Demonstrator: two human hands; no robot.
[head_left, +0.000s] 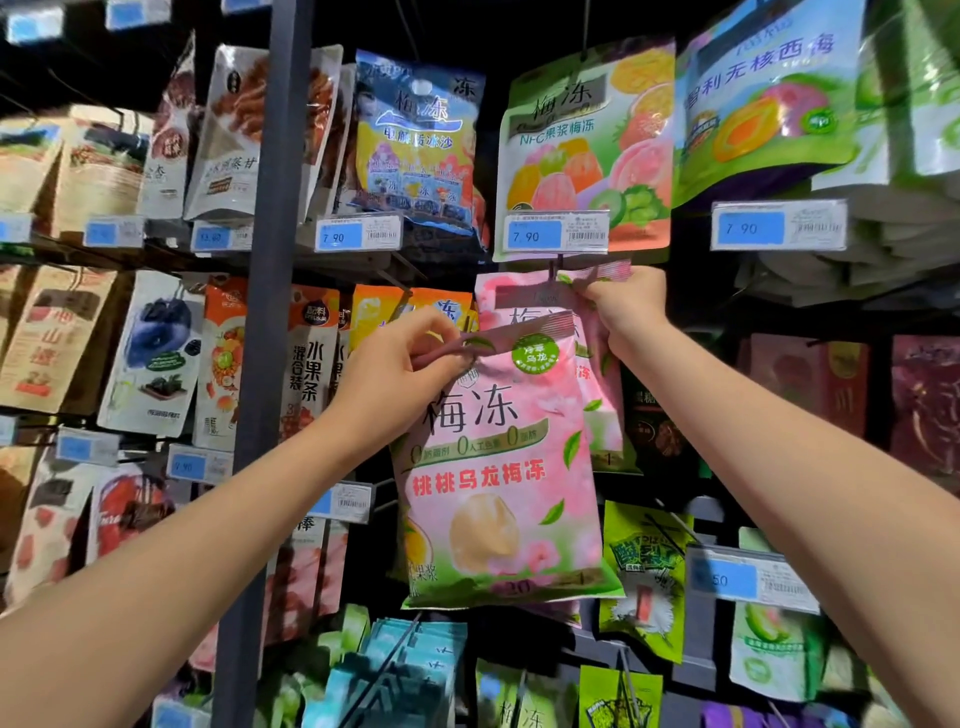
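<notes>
- Head view caught both my arms raised to a rack of hanging snack pouches.
- My left hand (400, 369) pinched the top left corner of the front pink pouch (498, 467), with thumb and fingers curled round its sealed strip.
- That pouch hung tilted in front of the rack, its top edge sloping up to the right. It looked to be off the peg, though the blur there left me unsure.
- My right hand (631, 306) gripped the top right of the rear pink pouch (519, 291), which was just behind the front one and partly covered by it.
- The rear pouch's top met a peg (553, 271) directly under the 7.90 price tag (556, 231).
- Above that tag hung a green fruit pouch (582, 150). To its left was a blue pouch (415, 140) over a second 7.90 tag (358, 234).
- A dark upright post (270, 312) stood left of my left hand, with more pouches beyond it.
</notes>
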